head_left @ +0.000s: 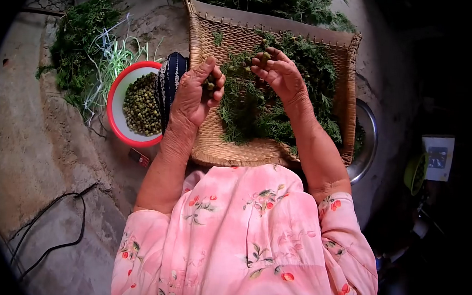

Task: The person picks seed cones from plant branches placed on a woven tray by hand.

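Observation:
My left hand (pixel 195 91), raised at the left edge of the wicker tray (pixel 199 149), is curled around several small green seed cones (pixel 210 83). Above the tray's middle, my right hand (pixel 281 77) has its fingertips closed on a small green seed cone (pixel 265 57). Beneath my right hand and forearm lies a heap of feathery evergreen sprigs (pixel 316 71). A white bowl with a red rim (pixel 112 105) stands left of my left hand, with many green seed cones (pixel 141 105) inside.
Dark patterned cloth (pixel 170 81) lies between bowl and tray. Pale plastic strips (pixel 124 54) and cut evergreen branches (pixel 80 35) lie at the left; more branches (pixel 288 4) are beyond the tray. A metal basin (pixel 366 155) is at the right, a black cable (pixel 65 194) at lower left.

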